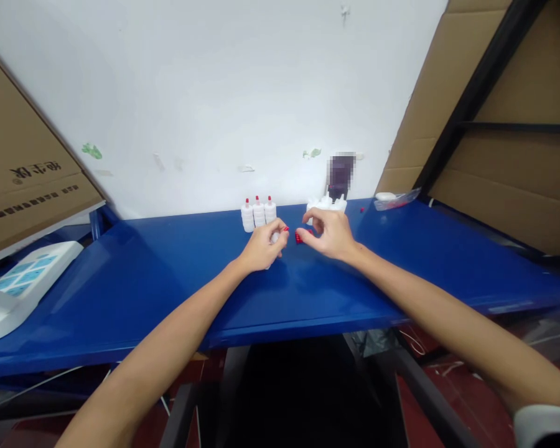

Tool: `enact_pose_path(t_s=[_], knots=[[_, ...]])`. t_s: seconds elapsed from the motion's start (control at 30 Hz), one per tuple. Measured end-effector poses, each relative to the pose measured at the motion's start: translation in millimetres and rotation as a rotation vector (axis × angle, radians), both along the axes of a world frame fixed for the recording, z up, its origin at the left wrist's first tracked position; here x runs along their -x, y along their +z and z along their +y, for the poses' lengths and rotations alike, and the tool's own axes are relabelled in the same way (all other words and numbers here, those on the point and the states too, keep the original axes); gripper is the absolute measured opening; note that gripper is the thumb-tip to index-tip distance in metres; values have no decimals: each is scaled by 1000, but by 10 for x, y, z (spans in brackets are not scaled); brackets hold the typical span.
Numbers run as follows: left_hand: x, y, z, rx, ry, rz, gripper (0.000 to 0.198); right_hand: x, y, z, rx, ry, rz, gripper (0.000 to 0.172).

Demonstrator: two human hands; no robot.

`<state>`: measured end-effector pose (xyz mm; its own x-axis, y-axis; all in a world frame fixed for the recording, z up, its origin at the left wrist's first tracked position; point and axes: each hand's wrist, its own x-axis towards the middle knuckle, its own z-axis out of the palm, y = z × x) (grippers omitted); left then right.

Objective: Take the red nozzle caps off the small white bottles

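My left hand is wrapped round a small white bottle, with a bit of red showing at its fingertips. Just behind it, white bottles with red caps stand upright against the wall. My right hand has its thumb and fingers apart, with nothing visible between them. Beside its thumb, a small cluster of red caps lies on the blue table. White bottles without red caps stand behind my right hand, which partly hides them.
The blue table meets a white wall. A white device and a cardboard box are at the left. At the right are a loose red cap, a clear plastic bag and a dark shelf frame.
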<state>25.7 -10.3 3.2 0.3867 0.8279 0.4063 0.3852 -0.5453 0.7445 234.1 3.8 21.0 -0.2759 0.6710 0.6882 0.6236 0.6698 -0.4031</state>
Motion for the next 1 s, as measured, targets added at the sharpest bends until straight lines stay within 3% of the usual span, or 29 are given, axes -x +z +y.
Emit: enact_pose_path(t_s=[0.17,0.27,0.47,0.83,1.0], knots=[[-3,-37,-21,-206,18,152,15,-5,-1,-28,114,183,-170,26],[-21,-63,3,-202,-15,176,10,7,5,-37,144,281,-251,27],[-29,-65,26,-189,-28,297,23,24,-4,-37,143,313,-260,29],[46,-45,61,-321,-24,441,22,42,-9,-33,120,377,-398,34],[120,-39,90,-363,-23,532,32,16,-13,16,261,393,-226,39]])
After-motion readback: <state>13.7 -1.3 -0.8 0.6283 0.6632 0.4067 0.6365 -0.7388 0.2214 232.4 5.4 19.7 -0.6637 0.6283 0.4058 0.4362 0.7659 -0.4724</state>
